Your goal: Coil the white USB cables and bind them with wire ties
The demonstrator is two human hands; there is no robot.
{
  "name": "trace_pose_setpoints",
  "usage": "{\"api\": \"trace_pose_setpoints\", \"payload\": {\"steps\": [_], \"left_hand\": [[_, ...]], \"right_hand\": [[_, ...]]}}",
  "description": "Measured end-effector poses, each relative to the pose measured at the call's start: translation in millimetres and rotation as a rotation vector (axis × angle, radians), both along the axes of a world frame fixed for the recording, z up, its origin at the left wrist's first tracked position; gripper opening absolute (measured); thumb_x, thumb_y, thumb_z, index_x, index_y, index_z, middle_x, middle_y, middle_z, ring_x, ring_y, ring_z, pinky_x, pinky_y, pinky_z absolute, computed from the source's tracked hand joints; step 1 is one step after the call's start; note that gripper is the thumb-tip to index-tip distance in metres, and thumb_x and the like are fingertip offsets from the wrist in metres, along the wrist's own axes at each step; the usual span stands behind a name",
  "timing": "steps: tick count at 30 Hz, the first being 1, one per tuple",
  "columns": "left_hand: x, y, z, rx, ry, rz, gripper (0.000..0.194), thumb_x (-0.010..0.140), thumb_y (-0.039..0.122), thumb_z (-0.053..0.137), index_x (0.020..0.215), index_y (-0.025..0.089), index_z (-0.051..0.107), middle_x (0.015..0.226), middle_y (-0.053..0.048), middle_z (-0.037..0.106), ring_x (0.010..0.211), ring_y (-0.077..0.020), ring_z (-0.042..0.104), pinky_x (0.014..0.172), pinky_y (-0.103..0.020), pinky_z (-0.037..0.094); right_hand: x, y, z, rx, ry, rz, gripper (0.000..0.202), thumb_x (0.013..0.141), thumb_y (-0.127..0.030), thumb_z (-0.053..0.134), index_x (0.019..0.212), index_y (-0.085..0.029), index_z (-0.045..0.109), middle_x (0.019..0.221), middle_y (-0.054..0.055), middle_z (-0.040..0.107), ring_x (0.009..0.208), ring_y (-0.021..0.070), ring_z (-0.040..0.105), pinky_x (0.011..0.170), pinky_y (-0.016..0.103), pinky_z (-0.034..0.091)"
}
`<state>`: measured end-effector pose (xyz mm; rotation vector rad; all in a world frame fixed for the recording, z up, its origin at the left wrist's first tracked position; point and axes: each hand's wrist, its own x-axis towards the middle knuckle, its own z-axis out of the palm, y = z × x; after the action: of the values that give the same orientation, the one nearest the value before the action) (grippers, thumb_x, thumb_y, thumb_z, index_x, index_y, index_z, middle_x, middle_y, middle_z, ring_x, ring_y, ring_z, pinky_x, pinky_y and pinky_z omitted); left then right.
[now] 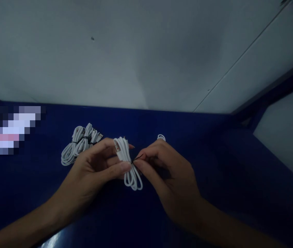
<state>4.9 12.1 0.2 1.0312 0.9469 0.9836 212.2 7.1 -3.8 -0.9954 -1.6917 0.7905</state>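
Observation:
A coiled white USB cable (133, 179) is held up in front of me, its plug showing at the upper left of the coil. My left hand (94, 165) grips the coil at its middle, thumb in front and fingers behind. A thin black twist tie (138, 157) sits at the coil's waist. My right hand (170, 168) pinches the tie's loose end between thumb and index finger, just right of the coil. Behind my left hand lies a pile of white cables (77, 143), bundled with black ties. Part of another white cable (161, 137) shows beyond my right hand.
Everything lies on a dark blue tabletop (125, 120). A pale wall (110, 69) rises at its far edge, with a blue frame bar (278, 91) at the right. Something at the far left is blurred into blocks.

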Motion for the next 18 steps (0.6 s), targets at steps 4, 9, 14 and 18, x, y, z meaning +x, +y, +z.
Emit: {"api": "trace_pose_setpoints", "payload": {"steps": [4, 9, 14, 18], "left_hand": [[-1, 1, -2.0, 0.038, 0.038, 0.02, 0.028, 0.088, 0.015, 0.091, 0.11, 0.031, 0.084, 0.103, 0.001, 0.082, 0.093, -0.0167, 0.076, 0.084, -0.023, 0.061], [3, 1, 3.7, 0.154, 0.14, 0.083, 0.024, 0.085, 0.019, 0.094, 0.103, 0.032, 0.085, 0.106, 0.0, 0.082, 0.101, -0.0224, 0.077, 0.089, -0.028, 0.062], [3, -5, 6.5, 0.384, 0.322, 0.167, 0.025, 0.089, 0.028, 0.092, 0.107, 0.045, 0.086, 0.108, 0.005, 0.082, 0.099, -0.0223, 0.075, 0.088, -0.031, 0.063], [-2, -10, 6.7, 0.652, 0.562, 0.159, 0.023, 0.096, 0.031, 0.086, 0.112, 0.049, 0.086, 0.107, 0.005, 0.082, 0.097, -0.0231, 0.074, 0.089, -0.034, 0.06]], "right_hand": [[1, 1, 1.8, -0.19, 0.008, 0.057, 0.009, 0.102, -0.018, 0.071, 0.095, -0.023, 0.07, 0.086, -0.003, 0.067, 0.068, 0.0106, 0.061, 0.057, 0.022, 0.05], [3, 3, 8.9, -0.432, 0.105, 0.166, 0.008, 0.102, -0.027, 0.074, 0.096, -0.023, 0.071, 0.077, -0.004, 0.064, 0.064, 0.0104, 0.056, 0.055, 0.02, 0.047], [6, 7, 11.5, -0.633, 0.224, 0.247, 0.016, 0.103, -0.035, 0.075, 0.096, -0.021, 0.073, 0.072, -0.005, 0.059, 0.054, 0.0079, 0.047, 0.05, 0.02, 0.043], [8, 11, 8.4, -0.895, 0.382, 0.384, 0.022, 0.103, -0.041, 0.075, 0.099, -0.019, 0.074, 0.068, -0.006, 0.058, 0.046, 0.0058, 0.042, 0.044, 0.02, 0.035]]}}
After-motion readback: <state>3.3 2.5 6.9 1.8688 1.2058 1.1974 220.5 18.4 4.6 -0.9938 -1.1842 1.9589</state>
